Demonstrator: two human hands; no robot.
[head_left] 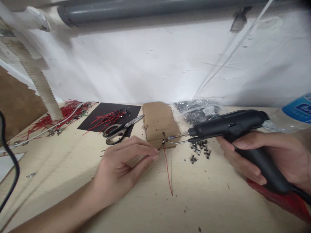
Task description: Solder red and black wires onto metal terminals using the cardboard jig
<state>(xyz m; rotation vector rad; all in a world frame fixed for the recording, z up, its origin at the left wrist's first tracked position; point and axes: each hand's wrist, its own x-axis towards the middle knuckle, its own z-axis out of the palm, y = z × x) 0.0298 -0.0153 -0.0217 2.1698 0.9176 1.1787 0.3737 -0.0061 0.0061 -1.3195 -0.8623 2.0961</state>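
My right hand [252,155] is wrapped round the grip of a black soldering gun [225,124]. The gun's metal tip and thin feed tube point left and meet at a tiny black component [163,142] on the near edge of a cardboard piece [159,118]. A red wire [167,168] runs from that component toward me over the table. My left hand [128,161] is pinched closed just left of the component, with a short dark wire [160,147] at its fingertips. Scissors [120,129] lie beyond my left hand, partly on a black sheet.
Loose small components [200,149] lie under the gun, before a clear bag [199,108] of parts. Red wires rest on the black sheet [87,119], with a larger pile [65,113] at left. A bottle [296,111] is at right; a black cable [9,155] hangs at left.
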